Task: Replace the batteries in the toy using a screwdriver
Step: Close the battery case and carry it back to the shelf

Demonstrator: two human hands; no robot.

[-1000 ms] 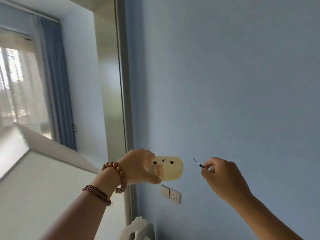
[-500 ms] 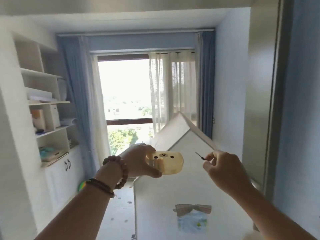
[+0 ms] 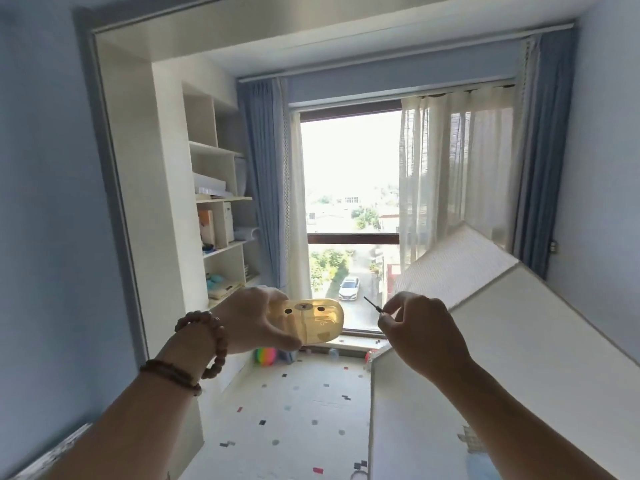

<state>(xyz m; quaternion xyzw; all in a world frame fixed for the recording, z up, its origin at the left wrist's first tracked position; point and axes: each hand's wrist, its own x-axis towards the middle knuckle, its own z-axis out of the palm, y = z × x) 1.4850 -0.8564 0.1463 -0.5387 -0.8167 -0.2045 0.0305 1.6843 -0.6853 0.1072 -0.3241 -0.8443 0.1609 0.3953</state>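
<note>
My left hand (image 3: 252,318) is wrapped around one end of the yellow toy (image 3: 313,320), thumb underneath, holding it out in the air at chest level in front of the window (image 3: 349,174). The toy lies on its side, its two dark eye dots and small mouth facing up toward me. My right hand (image 3: 420,332) is closed on a small screwdriver (image 3: 373,304), pinching the handle between thumb and forefinger; the thin shaft points up and left toward the toy, its tip near but not touching.

Risks, as I judge them: nothing supports the toy but my grip, so pressure from the driver could rotate or push it out of my hand, above the patterned floor (image 3: 294,420). The battery cover and its screw are not visible on this face, so the toy probably needs turning first; prodding blindly could let the tip slip along the smooth shell toward my left fingers. A freed screw would be easy to lose among the floor's speckles.

Compared with half a second ago: the grips and the gap between tip and toy match, but my view has swung leftward, moving the window to centre and the shelves (image 3: 221,216) inward.
</note>
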